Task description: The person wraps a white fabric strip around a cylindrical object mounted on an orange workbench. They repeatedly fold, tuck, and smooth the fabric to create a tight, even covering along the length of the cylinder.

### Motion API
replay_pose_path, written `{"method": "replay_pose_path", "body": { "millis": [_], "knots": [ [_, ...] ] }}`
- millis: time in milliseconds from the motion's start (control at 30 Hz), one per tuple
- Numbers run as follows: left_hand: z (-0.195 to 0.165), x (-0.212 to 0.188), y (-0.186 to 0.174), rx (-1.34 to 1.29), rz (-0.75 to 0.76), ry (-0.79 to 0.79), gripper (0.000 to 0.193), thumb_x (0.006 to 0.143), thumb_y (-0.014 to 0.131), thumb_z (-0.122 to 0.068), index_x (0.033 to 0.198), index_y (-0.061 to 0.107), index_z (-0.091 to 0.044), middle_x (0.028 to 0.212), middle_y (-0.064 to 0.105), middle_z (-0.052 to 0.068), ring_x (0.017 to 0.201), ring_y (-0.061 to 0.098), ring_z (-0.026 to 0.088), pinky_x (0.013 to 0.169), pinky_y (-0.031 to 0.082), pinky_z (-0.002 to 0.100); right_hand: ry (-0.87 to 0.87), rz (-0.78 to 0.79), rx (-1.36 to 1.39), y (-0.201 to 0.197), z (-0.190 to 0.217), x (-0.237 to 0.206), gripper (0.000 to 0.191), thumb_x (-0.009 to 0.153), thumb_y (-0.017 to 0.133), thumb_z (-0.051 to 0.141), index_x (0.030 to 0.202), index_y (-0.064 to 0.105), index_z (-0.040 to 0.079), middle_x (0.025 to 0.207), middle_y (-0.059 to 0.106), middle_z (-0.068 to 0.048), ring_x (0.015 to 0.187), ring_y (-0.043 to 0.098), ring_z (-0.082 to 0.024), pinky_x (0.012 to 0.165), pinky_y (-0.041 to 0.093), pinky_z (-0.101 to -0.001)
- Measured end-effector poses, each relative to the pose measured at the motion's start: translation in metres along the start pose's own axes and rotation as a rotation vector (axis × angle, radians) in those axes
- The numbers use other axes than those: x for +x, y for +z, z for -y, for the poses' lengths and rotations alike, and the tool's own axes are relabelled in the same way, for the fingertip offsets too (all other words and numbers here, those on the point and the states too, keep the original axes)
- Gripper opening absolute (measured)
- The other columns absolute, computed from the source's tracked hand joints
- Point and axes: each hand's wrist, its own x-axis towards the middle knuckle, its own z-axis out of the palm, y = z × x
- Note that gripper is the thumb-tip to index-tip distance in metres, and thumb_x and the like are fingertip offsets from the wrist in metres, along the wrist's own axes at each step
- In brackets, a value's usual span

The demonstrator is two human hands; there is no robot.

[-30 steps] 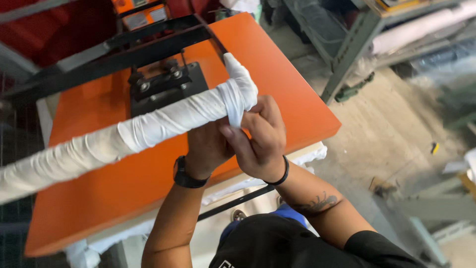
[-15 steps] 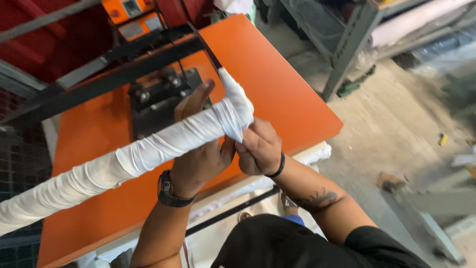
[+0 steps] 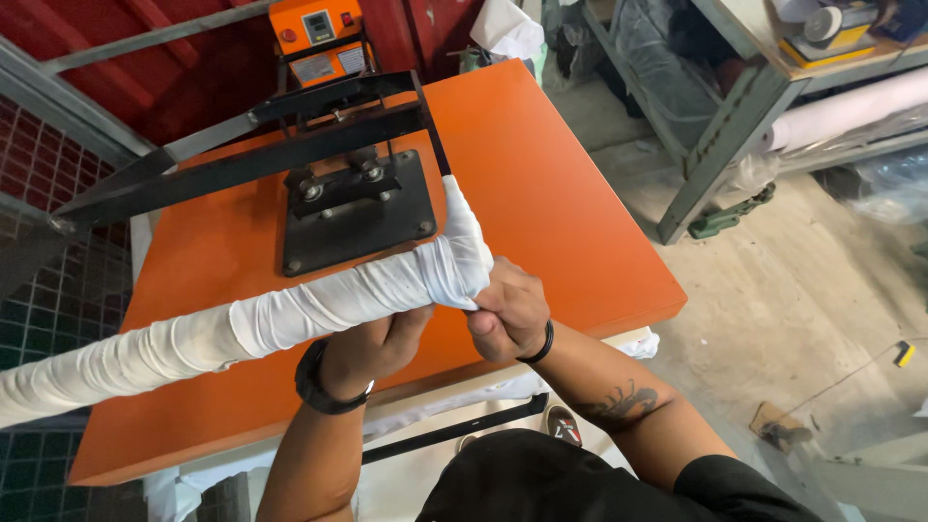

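Setting: workshop with a dusty concrete floor (image 3: 773, 290), a red wall and a metal shelf frame (image 3: 720, 145) off to one side.
Press: one large orange platen (image 3: 541, 193) with a black bracket (image 3: 358, 208) and an orange control box (image 3: 314, 24) at the back.
Handle: one long bar wrapped in white cloth (image 3: 290, 314), lying across the platen at a slant.
Left hand (image 3: 372, 343): clenched round the wrapped bar from below.
Right hand (image 3: 507, 309): pinching the cloth at the bar's end.
Handling: the wrap looks soft and grippy over something stiff; best held near the end.
Count: two hands, one watch (image 3: 319, 382), one wristband (image 3: 541, 343).
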Motion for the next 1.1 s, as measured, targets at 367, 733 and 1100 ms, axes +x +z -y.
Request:
{"method": "replay_pose_path", "body": {
  "millis": [367,733,1100],
  "knots": [
    [-0.032,-0.004,0.012,0.136,-0.104,-0.147,0.019,0.103,0.059,-0.008,0.116,0.067,0.004,0.102,0.071,0.013,0.092,0.070,0.025,0.083,0.054,0.035,0.366,-0.220,0.665,0.030,-0.001,-0.029,0.016,0.107,0.063,0.008,0.115,0.049,0.004,0.095,0.062,-0.013,0.074,0.059,-0.016,0.063,0.048,-0.0300],
    [-0.058,-0.012,0.021,0.313,-0.202,-0.162,0.021,0.111,0.058,-0.010,0.123,0.062,0.007,0.110,0.070,0.017,0.100,0.069,0.025,0.089,0.053,0.035,-0.169,0.030,0.198,0.007,-0.013,0.010,0.027,0.099,0.064,-0.002,0.126,0.064,0.000,0.088,0.061,-0.010,0.070,0.061,-0.027,0.063,0.047,-0.0410],
    [-0.082,-0.039,0.051,-0.122,-0.411,-0.386,0.031,0.107,0.067,-0.021,0.117,0.052,0.003,0.089,0.070,0.012,0.072,0.068,0.011,0.066,0.059,0.025,-0.487,0.007,-0.109,-0.010,-0.030,0.038,0.030,0.090,0.077,0.011,0.113,0.069,-0.005,0.086,0.057,-0.007,0.064,0.052,-0.020,0.053,0.039,-0.0344]
  ]
}}
